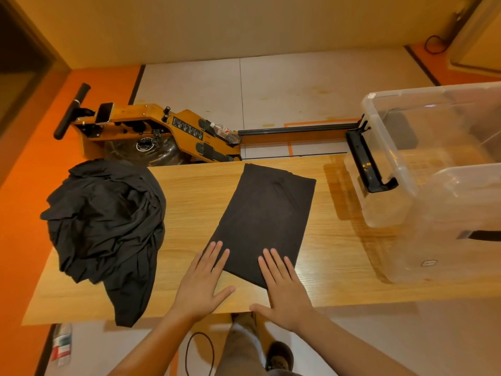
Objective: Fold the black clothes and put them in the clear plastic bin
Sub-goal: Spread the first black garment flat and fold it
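A black garment (267, 215) lies folded into a long flat rectangle on the wooden table (189, 191), angled toward the far right. My left hand (204, 280) rests flat with spread fingers on its near left corner. My right hand (283, 286) presses flat on its near right corner. A crumpled heap of black clothes (105, 218) sits at the table's left end, one part hanging over the near edge. The clear plastic bin (433, 169) stands on the table's right end, open and with nothing visible inside.
A wooden rowing machine (151, 131) with a black rail lies on the floor behind the table. A plastic bottle (61, 346) lies on the floor at the lower left. My legs and shoes and a black cable (199, 354) are below the table's near edge.
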